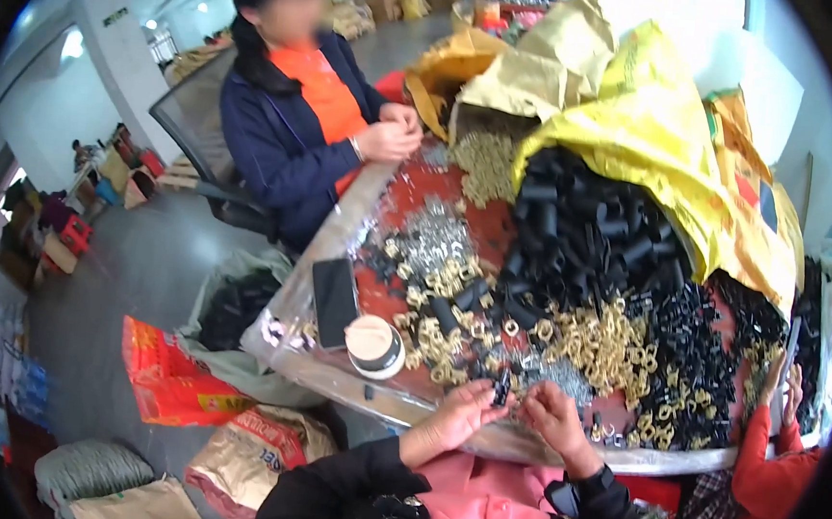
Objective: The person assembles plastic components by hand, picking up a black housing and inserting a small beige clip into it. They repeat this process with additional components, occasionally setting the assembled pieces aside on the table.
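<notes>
Over the near edge of the table, my left hand (465,412) pinches a small shiny black part (501,389) between thumb and fingers. Its exact kind is too small to make out. Beside it, my right hand (555,420) has its fingertips drawn together; whatever they may hold is hidden. Just beyond both hands lie loose gold-coloured rings (613,346) and a small heap of silver pieces (562,378). Black tubes (597,224) spill from a yellow sack (639,111) behind them. Small black pieces (684,360) are heaped to the right.
Left of my hands stand a lidded jar (375,348) and a black phone (334,302) on the table (375,290). A co-worker (295,126) sits at the far left, hands together. Another person's red sleeve (770,472) reaches in at right. Sacks (258,456) stand on the floor.
</notes>
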A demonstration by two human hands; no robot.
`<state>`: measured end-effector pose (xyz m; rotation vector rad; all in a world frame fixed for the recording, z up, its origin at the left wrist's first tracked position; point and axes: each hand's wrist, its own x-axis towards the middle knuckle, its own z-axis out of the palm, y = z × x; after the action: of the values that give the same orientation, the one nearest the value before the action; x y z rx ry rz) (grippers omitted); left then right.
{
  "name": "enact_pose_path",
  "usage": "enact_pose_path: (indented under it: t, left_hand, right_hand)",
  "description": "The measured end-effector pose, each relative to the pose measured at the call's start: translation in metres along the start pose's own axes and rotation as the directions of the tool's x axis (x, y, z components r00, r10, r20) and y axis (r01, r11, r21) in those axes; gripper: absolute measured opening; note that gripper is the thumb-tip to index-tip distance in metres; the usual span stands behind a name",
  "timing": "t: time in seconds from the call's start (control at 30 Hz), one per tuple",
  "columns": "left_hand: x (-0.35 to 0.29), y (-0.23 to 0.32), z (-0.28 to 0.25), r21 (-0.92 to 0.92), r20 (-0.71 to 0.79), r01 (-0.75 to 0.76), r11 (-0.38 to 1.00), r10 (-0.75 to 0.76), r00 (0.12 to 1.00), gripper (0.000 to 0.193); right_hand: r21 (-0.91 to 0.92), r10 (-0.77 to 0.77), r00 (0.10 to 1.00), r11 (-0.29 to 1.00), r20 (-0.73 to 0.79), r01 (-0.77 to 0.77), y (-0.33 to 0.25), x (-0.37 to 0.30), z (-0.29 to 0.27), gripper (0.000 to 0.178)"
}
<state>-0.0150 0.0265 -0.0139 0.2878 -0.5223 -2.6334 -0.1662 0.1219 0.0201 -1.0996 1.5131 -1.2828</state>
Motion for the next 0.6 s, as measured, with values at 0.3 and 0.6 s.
enact_pose_path:
  t: [0.3, 0.6]
  left_hand:
    - [-0.001, 0.001, 0.021, 0.176, -0.039, 0.045, 0.983, -0.038, 0.998, 0.024]
    - [0.004, 0.0, 0.025, 0.22, -0.136, 0.167, 0.961, -0.139, 0.981, 0.02]
  right_hand:
    - [-0.366, -0.397, 0.916, 0.862, -0.06, 0.35, -0.032, -0.003, 0.007, 0.008]
    - [-0.444, -0.436, 0.89, 0.829, -0.134, 0.339, -0.033, -0.008, 0.005, 0.01]
